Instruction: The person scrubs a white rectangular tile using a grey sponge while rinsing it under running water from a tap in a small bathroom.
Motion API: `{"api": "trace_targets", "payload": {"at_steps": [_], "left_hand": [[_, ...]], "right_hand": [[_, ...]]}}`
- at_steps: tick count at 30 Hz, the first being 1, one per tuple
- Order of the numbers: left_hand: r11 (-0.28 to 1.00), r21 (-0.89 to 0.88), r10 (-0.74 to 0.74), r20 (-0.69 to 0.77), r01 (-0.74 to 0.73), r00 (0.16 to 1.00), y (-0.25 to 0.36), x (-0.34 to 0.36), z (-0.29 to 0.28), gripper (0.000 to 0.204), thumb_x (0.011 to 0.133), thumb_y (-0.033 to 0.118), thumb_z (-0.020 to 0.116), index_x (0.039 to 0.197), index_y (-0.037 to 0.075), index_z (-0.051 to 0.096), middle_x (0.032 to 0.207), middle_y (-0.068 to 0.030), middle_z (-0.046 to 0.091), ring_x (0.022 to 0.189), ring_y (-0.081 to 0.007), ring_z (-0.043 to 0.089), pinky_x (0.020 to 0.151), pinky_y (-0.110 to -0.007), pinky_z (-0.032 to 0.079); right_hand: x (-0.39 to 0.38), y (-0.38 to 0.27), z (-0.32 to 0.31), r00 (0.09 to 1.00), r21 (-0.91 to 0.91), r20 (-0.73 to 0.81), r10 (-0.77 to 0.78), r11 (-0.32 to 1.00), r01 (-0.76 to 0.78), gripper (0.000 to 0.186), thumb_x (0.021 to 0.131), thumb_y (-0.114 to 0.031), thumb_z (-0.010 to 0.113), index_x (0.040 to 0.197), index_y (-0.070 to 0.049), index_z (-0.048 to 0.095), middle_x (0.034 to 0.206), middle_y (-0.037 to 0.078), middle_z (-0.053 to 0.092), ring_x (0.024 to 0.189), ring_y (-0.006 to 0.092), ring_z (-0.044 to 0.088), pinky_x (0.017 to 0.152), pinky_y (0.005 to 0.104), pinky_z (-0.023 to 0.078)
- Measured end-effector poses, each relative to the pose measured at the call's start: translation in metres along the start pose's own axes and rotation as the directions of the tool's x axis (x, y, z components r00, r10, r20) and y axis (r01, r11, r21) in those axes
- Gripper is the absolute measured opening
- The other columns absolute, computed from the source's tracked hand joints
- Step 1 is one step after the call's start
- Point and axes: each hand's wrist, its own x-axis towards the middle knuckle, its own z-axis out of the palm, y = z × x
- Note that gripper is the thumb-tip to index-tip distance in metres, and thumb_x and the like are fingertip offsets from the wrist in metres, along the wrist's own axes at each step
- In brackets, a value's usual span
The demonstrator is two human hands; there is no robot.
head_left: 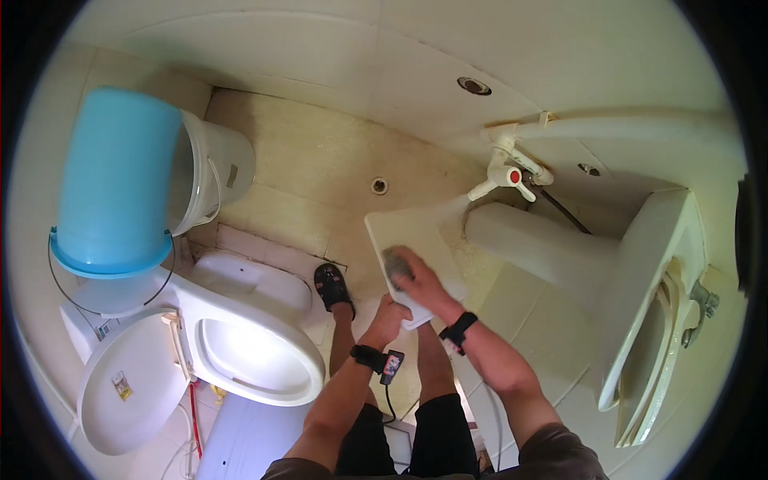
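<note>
A white rectangular board (420,236) with rounded corners tilts in front of me above the floor. My left hand (390,318) grips its near edge, fingers closed. Against the board's left part my right hand (422,286) presses a grey scrubbing pad (395,267), partly covered by the fingers. From the white plastic tap (504,178) with a red-centred handle, water sprays toward the board's far end. A black band circles each wrist, and a small device with a lit screen (391,365) hangs by the left one.
At the left, a light-blue bucket (120,176) lies over the toilet tank beside a white bucket (228,164). The toilet (300,368) has its lid up. A washbasin (632,320) on a pedestal stands at the right. A round drain (378,186) lies in the floor.
</note>
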Motion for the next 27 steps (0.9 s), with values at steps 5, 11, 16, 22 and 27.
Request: {"api": "trace_targets", "payload": {"at_steps": [5, 11, 16, 22, 27], "left_hand": [[0.949, -0.225, -0.209, 0.081, 0.223, 0.974, 0.019, -0.008, 0.017, 0.030, 0.057, 0.002, 0.052, 0.085, -0.001, 0.062, 0.074, -0.0032, 0.060, 0.069, -0.0150, 0.056, 0.064, -0.025, 0.043], [0.946, -0.197, -0.245, 0.088, 0.258, 0.966, 0.003, -0.010, -0.008, 0.033, 0.059, 0.001, 0.054, 0.091, -0.003, 0.062, 0.083, -0.0048, 0.063, 0.079, -0.0155, 0.057, 0.075, -0.027, 0.044], [0.931, -0.306, -0.173, 0.116, 0.201, 0.978, 0.017, -0.016, 0.006, 0.033, 0.058, 0.001, 0.053, 0.090, -0.002, 0.062, 0.081, -0.0040, 0.062, 0.076, -0.0150, 0.057, 0.071, -0.026, 0.044], [0.945, -0.280, -0.156, 0.063, 0.168, 0.986, 0.008, -0.001, -0.003, 0.034, 0.057, -0.001, 0.053, 0.089, -0.003, 0.062, 0.080, -0.0039, 0.062, 0.073, -0.0152, 0.057, 0.069, -0.027, 0.045], [0.896, -0.373, -0.220, 0.094, 0.239, 0.971, -0.006, 0.007, -0.001, 0.033, 0.055, -0.003, 0.053, 0.087, -0.005, 0.061, 0.076, -0.0030, 0.060, 0.070, -0.0159, 0.056, 0.066, -0.026, 0.045]], "right_hand": [[0.030, 0.036, -0.068, 0.921, 0.037, -0.244, 0.303, 0.952, -0.304, 0.042, 0.084, -0.021, 0.059, 0.119, -0.002, 0.048, 0.107, 0.019, 0.060, 0.099, 0.0318, 0.058, 0.089, 0.0371, 0.044], [0.015, 0.016, -0.014, 0.986, 0.074, -0.088, 0.139, 0.988, -0.133, 0.050, 0.082, -0.020, 0.059, 0.128, -0.007, 0.044, 0.119, 0.018, 0.054, 0.114, 0.0310, 0.050, 0.097, 0.0355, 0.038], [0.032, -0.001, -0.050, 0.979, 0.031, -0.124, 0.160, 0.987, -0.157, 0.046, 0.081, -0.017, 0.061, 0.122, -0.003, 0.049, 0.115, 0.016, 0.057, 0.103, 0.0249, 0.056, 0.092, 0.0339, 0.042], [0.028, 0.004, -0.038, 0.980, 0.001, -0.034, 0.195, 0.981, -0.195, 0.047, 0.083, -0.020, 0.059, 0.125, -0.003, 0.047, 0.116, 0.016, 0.057, 0.105, 0.0251, 0.056, 0.090, 0.0344, 0.043], [0.040, 0.008, -0.042, 0.990, 0.030, -0.014, 0.138, 0.990, -0.138, 0.052, 0.080, -0.021, 0.062, 0.127, -0.004, 0.046, 0.125, 0.018, 0.051, 0.116, 0.0280, 0.048, 0.099, 0.0350, 0.036]]}}
